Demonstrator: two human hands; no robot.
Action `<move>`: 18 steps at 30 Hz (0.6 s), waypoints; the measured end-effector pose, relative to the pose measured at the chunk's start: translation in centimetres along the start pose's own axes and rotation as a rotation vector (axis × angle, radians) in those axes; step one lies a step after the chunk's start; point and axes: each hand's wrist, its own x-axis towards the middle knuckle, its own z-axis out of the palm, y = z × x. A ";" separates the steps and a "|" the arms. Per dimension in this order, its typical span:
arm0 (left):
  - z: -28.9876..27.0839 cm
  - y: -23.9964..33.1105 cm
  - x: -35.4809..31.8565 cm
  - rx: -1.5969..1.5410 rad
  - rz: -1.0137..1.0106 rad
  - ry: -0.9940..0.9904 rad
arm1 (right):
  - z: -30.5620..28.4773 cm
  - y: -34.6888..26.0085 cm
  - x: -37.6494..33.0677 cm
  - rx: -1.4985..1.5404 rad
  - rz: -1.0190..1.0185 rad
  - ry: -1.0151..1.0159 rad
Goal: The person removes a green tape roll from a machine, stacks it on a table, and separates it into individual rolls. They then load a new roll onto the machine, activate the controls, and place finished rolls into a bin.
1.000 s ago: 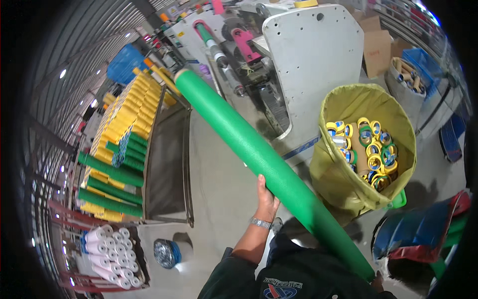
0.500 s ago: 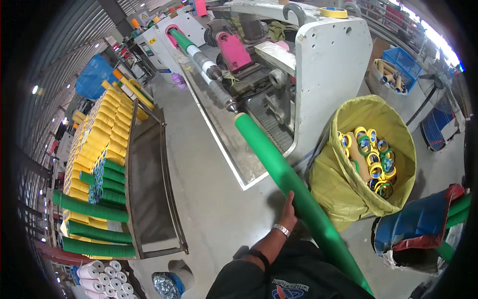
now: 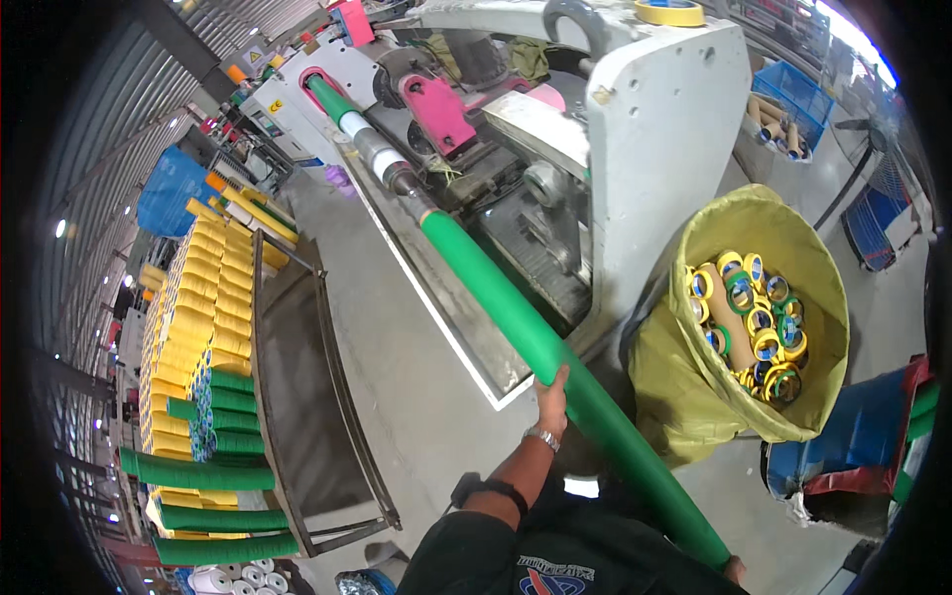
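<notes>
A long green roll (image 3: 496, 296) slants from the machine down to my body. My left hand (image 3: 551, 405) is closed around its underside near the middle, thumb showing along the edge. At the roll's near end, my right hand (image 3: 734, 570) grips it low in the view, with most of its fingers hidden. The roll's far end meets the machine's metal shafts (image 3: 382, 159); how far it sits over the lower one I cannot tell. Farther along the upper shaft is another green sleeve (image 3: 330, 101).
A white machine frame (image 3: 664, 129) stands ahead. To the right is a yellow-green sack (image 3: 739, 421) of tape rolls and cores, beside a blue drum (image 3: 833, 426). On the left, a metal-framed rack (image 3: 322, 377) adjoins stacked yellow rolls (image 3: 198, 317) and green rolls (image 3: 198, 468).
The green roll has moved forward and left toward the machine, and its far end now hides much of the lower shaft. My right hand has come into view at the near end.
</notes>
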 end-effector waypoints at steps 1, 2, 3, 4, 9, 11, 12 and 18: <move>-0.7 0.1 -0.2 0.041 0.054 0.004 | -0.5 -1.6 -0.4 -0.011 0.017 0.006; -1.1 1.1 0.9 -0.013 -0.039 0.077 | -0.9 -4.4 0.6 0.160 0.313 -0.175; -2.2 2.3 2.0 -0.009 -0.048 0.070 | -1.0 -5.7 1.3 0.335 0.605 -0.353; -2.6 3.1 4.0 -0.054 -0.075 0.023 | 1.7 -3.5 2.0 0.208 0.606 -0.306; -5.1 9.0 8.9 0.061 -0.173 -0.068 | 10.6 -13.2 1.8 0.035 0.286 -0.304; -9.2 11.5 9.0 0.177 -0.012 -0.181 | 15.1 -21.1 0.3 0.208 0.320 -0.423; -13.2 12.0 9.6 0.158 -0.167 -0.242 | 17.8 -26.8 -0.7 0.349 0.307 -0.548; -31.6 21.3 11.6 0.035 -0.359 -0.140 | 37.2 -60.8 -7.1 0.289 -0.353 -0.632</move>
